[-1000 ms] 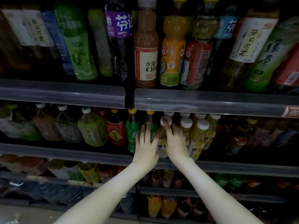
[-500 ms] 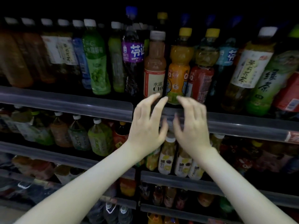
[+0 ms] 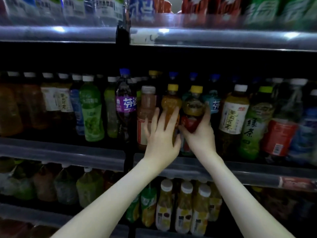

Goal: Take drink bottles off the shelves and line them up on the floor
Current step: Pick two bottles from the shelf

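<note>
Head view: two hands reached for two yellow-capped bottles on the middle shelf.

The right hand had its fingers curled round the red-label bottle. The orange bottle stood touching it at its 9 o'clock. The left hand lay on the orange bottle with fingers spread and straight. It was blurry, so I cannot tell if the thumb had hold. Both bottles seemed to stand upright in the row, with a pink bottle at 9 o'clock of the orange one. This looked like the picking-up step. Next, the left hand would likely need to close round its bottle. Then both bottles would need to come up over the shelf's front lip and go down to the floor, which was out of sight.
</note>
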Demonstrator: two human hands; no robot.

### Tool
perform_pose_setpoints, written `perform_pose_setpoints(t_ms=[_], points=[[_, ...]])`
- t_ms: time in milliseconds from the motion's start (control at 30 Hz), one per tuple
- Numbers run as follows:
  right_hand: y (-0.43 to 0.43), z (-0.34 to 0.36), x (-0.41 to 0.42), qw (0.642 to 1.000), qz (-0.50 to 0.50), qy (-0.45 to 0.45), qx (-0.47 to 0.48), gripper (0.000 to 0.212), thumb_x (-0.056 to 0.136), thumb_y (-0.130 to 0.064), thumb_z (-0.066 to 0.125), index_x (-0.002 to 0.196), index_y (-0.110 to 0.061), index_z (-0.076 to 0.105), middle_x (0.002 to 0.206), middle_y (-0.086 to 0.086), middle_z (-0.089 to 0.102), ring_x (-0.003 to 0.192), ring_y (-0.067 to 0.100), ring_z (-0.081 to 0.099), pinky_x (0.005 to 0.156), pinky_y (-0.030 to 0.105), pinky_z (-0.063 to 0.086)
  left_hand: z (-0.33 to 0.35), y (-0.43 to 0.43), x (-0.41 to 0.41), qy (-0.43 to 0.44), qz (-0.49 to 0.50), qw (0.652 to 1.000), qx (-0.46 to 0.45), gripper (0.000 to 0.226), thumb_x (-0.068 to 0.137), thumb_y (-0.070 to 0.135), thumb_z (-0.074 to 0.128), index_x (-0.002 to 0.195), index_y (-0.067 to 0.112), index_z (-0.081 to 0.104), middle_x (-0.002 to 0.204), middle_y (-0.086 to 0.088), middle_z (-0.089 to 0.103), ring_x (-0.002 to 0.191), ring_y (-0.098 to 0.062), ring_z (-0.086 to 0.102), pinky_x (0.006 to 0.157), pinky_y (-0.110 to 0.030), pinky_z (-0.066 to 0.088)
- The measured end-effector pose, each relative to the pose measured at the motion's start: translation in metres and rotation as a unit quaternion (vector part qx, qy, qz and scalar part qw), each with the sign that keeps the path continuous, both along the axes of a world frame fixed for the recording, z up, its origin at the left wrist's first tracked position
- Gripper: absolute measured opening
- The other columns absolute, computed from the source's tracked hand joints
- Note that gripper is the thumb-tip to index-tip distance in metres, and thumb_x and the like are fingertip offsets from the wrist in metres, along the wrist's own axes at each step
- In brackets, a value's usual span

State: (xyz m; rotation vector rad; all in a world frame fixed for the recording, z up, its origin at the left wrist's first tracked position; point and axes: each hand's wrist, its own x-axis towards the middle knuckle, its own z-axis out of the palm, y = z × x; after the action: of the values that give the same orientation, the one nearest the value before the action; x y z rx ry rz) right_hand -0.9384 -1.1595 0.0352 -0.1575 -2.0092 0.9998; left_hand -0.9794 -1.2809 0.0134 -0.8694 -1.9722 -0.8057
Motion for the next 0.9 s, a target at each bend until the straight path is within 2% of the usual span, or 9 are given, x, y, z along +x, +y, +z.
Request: perform_pose_setpoints(t_ms=[133,233,400,533,600,667,733,800,900], points=[[-0.001,-0.015,0.037,0.997,0.047,0.052,-0.033,0.084,0.076,-0.028,0.079,0.142,-0.026,0.028,0.132,-0.007,0.052,0.119,0.001,0.051,0.094,0.012,0.042,-0.024,0.001,0.026,-0.054,-0.152,0.986,0.032,0.085,0.087,0.026,0.059,0.150,0.039,0.002,0.155,0.011,0.017,0.144,-0.006,0.008,0.115,-0.032,0.013],[0.002,-0.025,0.069,0.993,0.046,0.104,-0.040,0.075,0.071,-0.026,0.083,0.132,-0.007,0.043,0.122,0.002,0.060,0.116,0.008,0.057,0.097,0.026,0.048,-0.031,0.010,0.048,-0.102,-0.269,0.957,0.020,0.095,0.085,0.022,0.067,0.150,0.039,-0.001,0.153,0.024,0.008,0.144,0.001,0.009,0.115,-0.016,0.015],[0.023,-0.028,0.124,0.985,0.072,0.127,-0.087,0.069,0.066,-0.019,0.084,0.122,0.003,0.050,0.111,0.002,0.065,0.105,0.007,0.064,0.088,0.018,0.049,-0.033,0.042,0.088,-0.081,-0.283,0.955,0.044,0.080,0.084,0.029,0.066,0.148,0.019,0.020,0.148,-0.004,0.036,0.139,-0.012,0.032,0.113,-0.024,0.030],[0.062,-0.056,0.168,0.977,0.152,0.014,-0.148,0.082,0.048,-0.032,0.092,0.115,-0.004,0.054,0.099,-0.004,0.070,0.098,0.006,0.066,0.079,0.015,0.050,-0.059,0.064,0.121,-0.100,-0.283,0.953,0.031,0.069,0.079,0.035,0.068,0.138,0.013,0.039,0.131,0.007,0.051,0.122,-0.006,0.049,0.099,-0.013,0.038],[0.081,-0.080,0.194,0.957,0.213,-0.085,-0.176,0.064,0.041,-0.037,0.091,0.098,-0.019,0.070,0.091,-0.008,0.074,0.090,0.003,0.068,0.075,0.014,0.050,-0.092,0.072,0.146,-0.168,-0.318,0.933,0.007,0.068,0.079,0.039,0.069,0.138,0.027,0.037,0.128,0.026,0.049,0.120,0.007,0.049,0.095,-0.007,0.037],[0.102,-0.108,0.216,0.935,0.236,-0.197,-0.174,0.042,0.046,-0.026,0.087,0.086,-0.030,0.074,0.086,-0.012,0.074,0.084,0.000,0.068,0.072,0.013,0.050,-0.128,0.080,0.171,-0.252,-0.332,0.909,-0.030,0.070,0.077,0.046,0.069,0.135,0.047,0.029,0.128,0.040,0.044,0.118,0.017,0.045,0.093,-0.004,0.037],[0.128,-0.139,0.231,0.915,0.228,-0.290,-0.165,0.034,0.058,-0.013,0.085,0.087,-0.027,0.071,0.088,-0.011,0.074,0.086,0.001,0.068,0.075,0.016,0.049,-0.158,0.097,0.187,-0.341,-0.318,0.881,-0.078,0.070,0.076,0.051,0.069,0.131,0.054,0.026,0.125,0.036,0.049,0.115,0.014,0.049,0.090,-0.007,0.040],[0.156,-0.170,0.237,0.902,0.190,-0.347,-0.176,0.038,0.065,-0.009,0.085,0.095,-0.025,0.068,0.091,-0.009,0.073,0.089,0.003,0.068,0.079,0.022,0.051,-0.181,0.121,0.193,-0.395,-0.277,0.866,-0.133,0.070,0.076,0.051,0.070,0.133,0.046,0.030,0.123,0.022,0.056,0.114,0.004,0.053,0.088,-0.010,0.040],[0.188,-0.207,0.234,0.912,0.102,-0.344,-0.198,0.052,0.060,-0.015,0.089,0.105,-0.021,0.063,0.094,-0.006,0.072,0.092,0.006,0.067,0.081,0.019,0.052,-0.200,0.161,0.188,-0.422,-0.230,0.850,-0.217,0.078,0.080,0.047,0.068,0.144,0.032,0.027,0.134,0.011,0.052,0.122,-0.008,0.049,0.090,-0.013,0.038]])
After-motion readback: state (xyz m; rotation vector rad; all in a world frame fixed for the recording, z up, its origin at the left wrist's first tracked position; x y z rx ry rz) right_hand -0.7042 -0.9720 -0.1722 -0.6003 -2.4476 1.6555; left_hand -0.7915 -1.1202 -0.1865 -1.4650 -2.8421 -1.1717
